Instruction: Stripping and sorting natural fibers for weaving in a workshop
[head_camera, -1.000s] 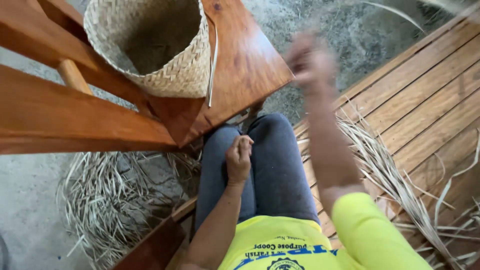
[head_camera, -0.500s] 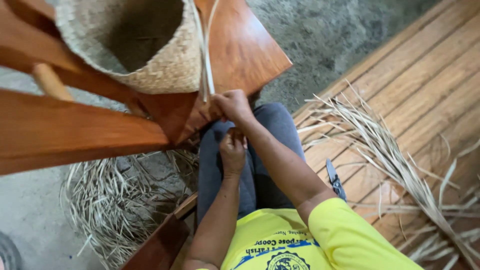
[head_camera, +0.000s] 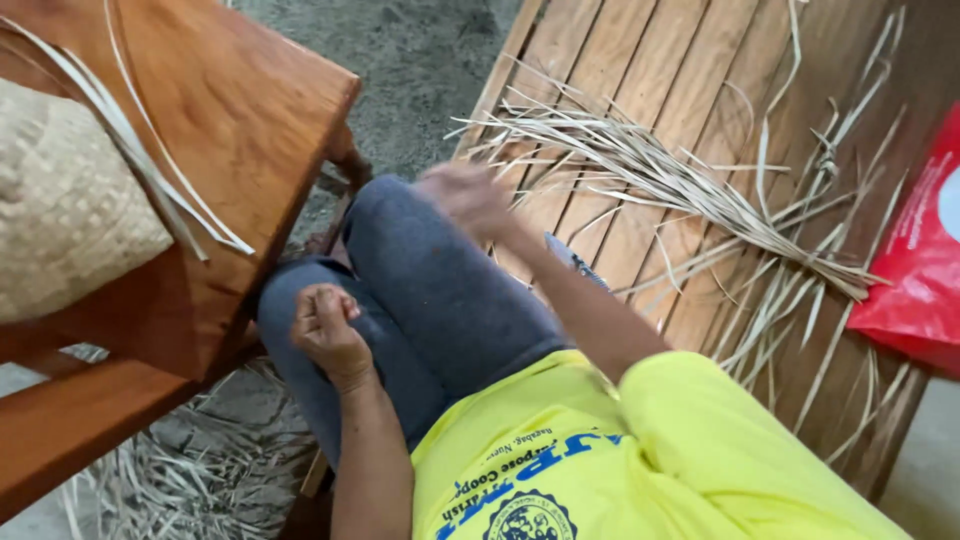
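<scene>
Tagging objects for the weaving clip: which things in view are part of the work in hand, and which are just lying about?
In the work:
- left hand, closed in a fist on the lap
- right hand, blurred, beside the dried leaf strips
- woven basket with loose strips trailing from it

Lying about:
- wooden table
- slatted bench
- red bag
- floor scraps

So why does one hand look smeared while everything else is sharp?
In the head view the right hand is smeared by motion blur over the knee, while the left hand, closed in a fist on the lap, looks crisp. The wooden table, woven basket and dry straw strips are sharp under soft, even light without glare.
</scene>
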